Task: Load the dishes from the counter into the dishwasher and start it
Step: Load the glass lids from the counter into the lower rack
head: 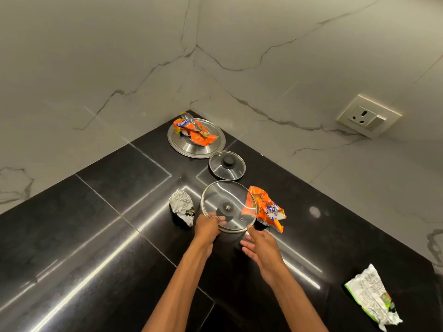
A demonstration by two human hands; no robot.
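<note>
Left hand (208, 226) grips the big glass lid (227, 200) by its near rim, tilted above the black counter (96, 236); right hand (261, 250) spread open, thumb at the rim.

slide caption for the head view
Left hand holds a large glass lid over a black counter strewn with wrappers.

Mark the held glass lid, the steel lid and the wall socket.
held glass lid (225, 195): head view, clear glass above its knob.
steel lid (191, 150): head view, bare front rim.
wall socket (364, 115): head view, outlet face.
</note>
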